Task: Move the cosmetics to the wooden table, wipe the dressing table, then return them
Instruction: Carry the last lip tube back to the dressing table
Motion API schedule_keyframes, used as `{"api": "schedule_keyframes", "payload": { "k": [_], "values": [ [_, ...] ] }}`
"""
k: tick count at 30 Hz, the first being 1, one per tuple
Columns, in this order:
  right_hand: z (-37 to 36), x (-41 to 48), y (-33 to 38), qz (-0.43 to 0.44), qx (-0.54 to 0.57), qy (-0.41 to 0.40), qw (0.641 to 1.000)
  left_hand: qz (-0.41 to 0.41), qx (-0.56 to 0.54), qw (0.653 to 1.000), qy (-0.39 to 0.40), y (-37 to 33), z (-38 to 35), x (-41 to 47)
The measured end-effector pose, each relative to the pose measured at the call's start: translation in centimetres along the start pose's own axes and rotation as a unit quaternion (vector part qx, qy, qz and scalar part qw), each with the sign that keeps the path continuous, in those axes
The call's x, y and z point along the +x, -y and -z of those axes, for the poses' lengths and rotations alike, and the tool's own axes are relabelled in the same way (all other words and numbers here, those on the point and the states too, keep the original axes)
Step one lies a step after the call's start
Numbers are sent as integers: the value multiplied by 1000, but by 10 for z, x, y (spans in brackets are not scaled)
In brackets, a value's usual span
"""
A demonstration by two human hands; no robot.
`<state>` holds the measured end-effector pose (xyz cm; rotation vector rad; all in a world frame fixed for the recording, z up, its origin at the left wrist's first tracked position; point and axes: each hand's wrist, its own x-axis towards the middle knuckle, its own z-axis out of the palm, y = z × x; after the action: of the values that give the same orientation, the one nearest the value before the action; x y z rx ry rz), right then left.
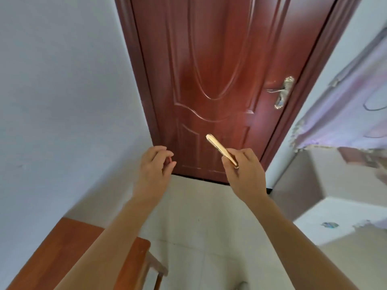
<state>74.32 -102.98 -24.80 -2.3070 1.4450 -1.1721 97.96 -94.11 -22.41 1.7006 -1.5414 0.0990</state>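
A person stands facing a closed red-brown door (209, 80), both arms raised toward it. The right hand (244, 170) grips a slim gold cosmetic case (221, 149), tilted up before the door's lower panel. The left hand (155, 164) is loosely curled, empty. A wooden table (69, 248) sits left of the door.

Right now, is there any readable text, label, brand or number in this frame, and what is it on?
None can be read.
Gold stick in the right hand: no print shows.
White box at right: small bluish sticker, too blurred to read.
Door and handle plate: no text.
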Motion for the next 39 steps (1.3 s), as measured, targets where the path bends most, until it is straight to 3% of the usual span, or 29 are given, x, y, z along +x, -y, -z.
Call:
{"api": "schedule_keyframes", "payload": {
  "k": [5,12,20,25,29,39],
  "values": [
    [87,-62,-57,-83,-70,-72,991,-91,-87,990,61,-81,-70,-19],
    [234,-146,-149,-200,-115,-178,957,-195,-168,957,133,-250,-154,-50],
    [379,-239,-267,-291,-169,-217,916,-259,-207,917,221,-434,-255,-105],
    [424,-258,-324,-306,-183,-240,903,-283,-211,896,270,-497,-300,-118],
    [438,-253,-376,-328,-179,-246,894,-256,-212,903,273,-529,-349,-112],
    [483,-188,-549,-360,-200,-197,890,-243,-213,897,301,-628,-536,-48]
  ]
}}
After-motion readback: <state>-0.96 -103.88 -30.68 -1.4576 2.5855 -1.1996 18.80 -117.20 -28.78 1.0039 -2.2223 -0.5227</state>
